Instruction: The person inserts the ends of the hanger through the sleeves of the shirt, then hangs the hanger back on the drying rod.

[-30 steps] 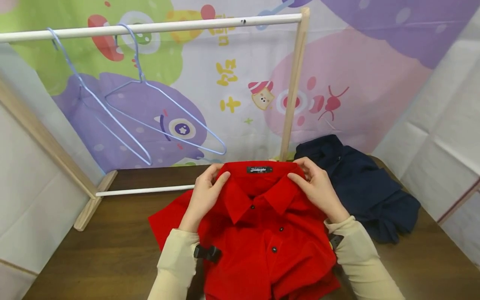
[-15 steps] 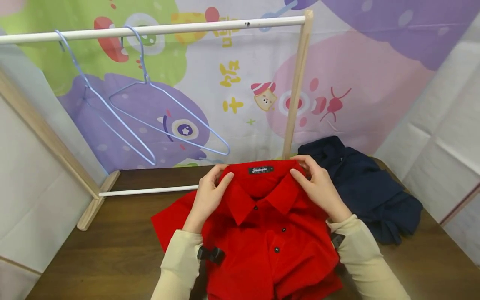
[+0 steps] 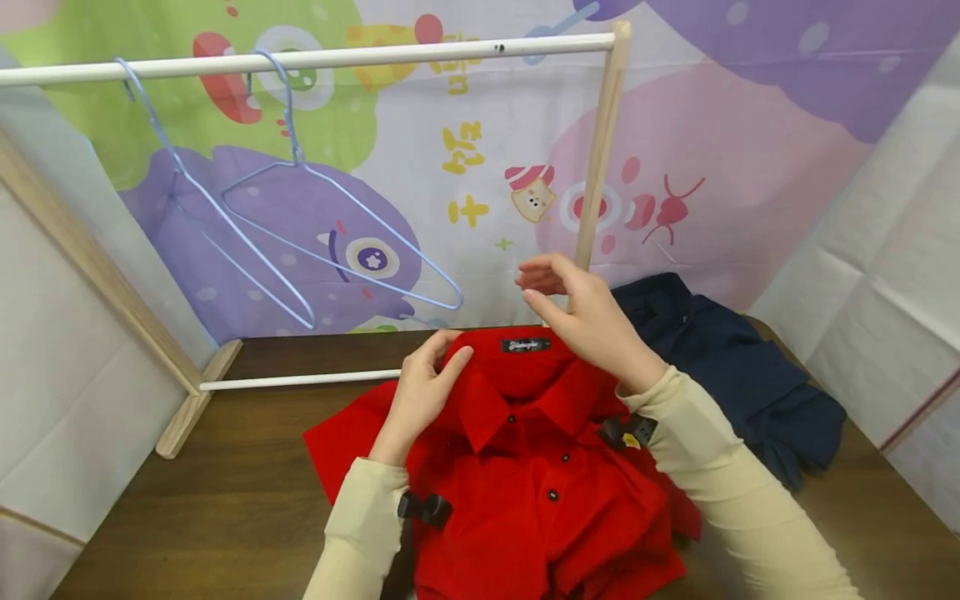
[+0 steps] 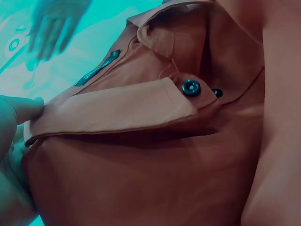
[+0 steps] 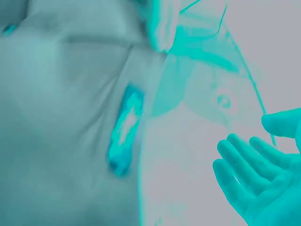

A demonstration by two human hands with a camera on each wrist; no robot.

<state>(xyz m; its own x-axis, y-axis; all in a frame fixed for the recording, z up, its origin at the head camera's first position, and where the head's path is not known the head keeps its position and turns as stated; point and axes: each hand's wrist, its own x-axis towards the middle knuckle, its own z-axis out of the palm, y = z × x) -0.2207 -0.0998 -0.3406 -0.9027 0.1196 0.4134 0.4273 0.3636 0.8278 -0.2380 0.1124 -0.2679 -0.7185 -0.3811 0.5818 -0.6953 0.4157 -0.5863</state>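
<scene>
Fingers of the left hand (image 3: 420, 392) pinch the collar (image 3: 476, 408) of the red shirt (image 3: 487, 517) on the table (image 3: 225, 500); those of the right hand (image 3: 588, 321), slightly apart, hold nothing. Step looks like readying the collar; next probably calls for fetching a hanger (image 3: 295, 150). Count: one red shirt, one navy garment (image 3: 757, 375), two hangers, one rack (image 3: 601, 150).

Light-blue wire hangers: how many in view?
2. One light-blue wire hanger hangs at left on the white rail; the second hanger hangs just right of it. The rail's left end is cut off; more could be hidden.
</scene>
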